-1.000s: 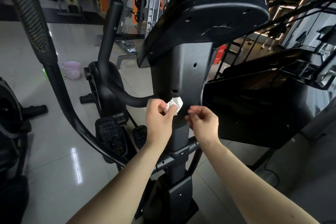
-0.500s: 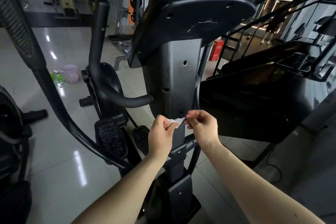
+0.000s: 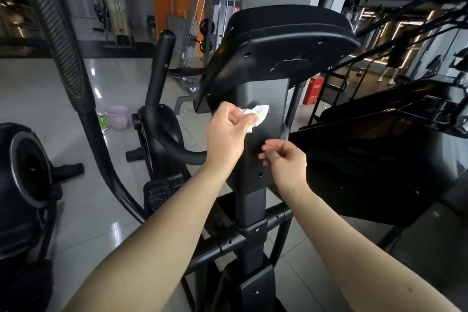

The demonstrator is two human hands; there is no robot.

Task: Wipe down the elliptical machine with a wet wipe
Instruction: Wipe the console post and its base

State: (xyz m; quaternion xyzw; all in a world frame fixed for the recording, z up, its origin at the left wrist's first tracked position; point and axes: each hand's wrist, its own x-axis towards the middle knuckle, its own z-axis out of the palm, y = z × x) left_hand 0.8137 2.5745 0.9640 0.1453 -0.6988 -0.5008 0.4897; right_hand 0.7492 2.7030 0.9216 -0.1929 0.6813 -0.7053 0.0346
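- Two hands were up at the elliptical machine (image 3: pixel 251 202). The left hand (image 3: pixel 225 132) pinched a crumpled wet wipe (image 3: pixel 258 114) between thumb and curled fingers. The right hand (image 3: pixel 286 159) hung just below, fingers loosely curled with nothing visible in them.
- That wipe lay against the grey upright column (image 3: pixel 268 94), just beneath the console (image 3: pixel 283 43).
- Bunched so small, the wipe probably gave little contact, so patches could be skipped. A light pinch might also let it slip and drop to the floor (image 3: pixel 38 109).
- Small screw holes (image 3: pixel 260 174) dotted the column, and a dripping wipe might push moisture into them or into the console seam.
- The column looked matte and smooth; the floor was glossy tile, likely slick if wetted.
- Around stood a curved handlebar (image 3: pixel 162 88), a pink bucket (image 3: pixel 117 117) on the tiles, a black machine (image 3: pixel 379 159) close on the right, and gym racks (image 3: pixel 114 12) further off.
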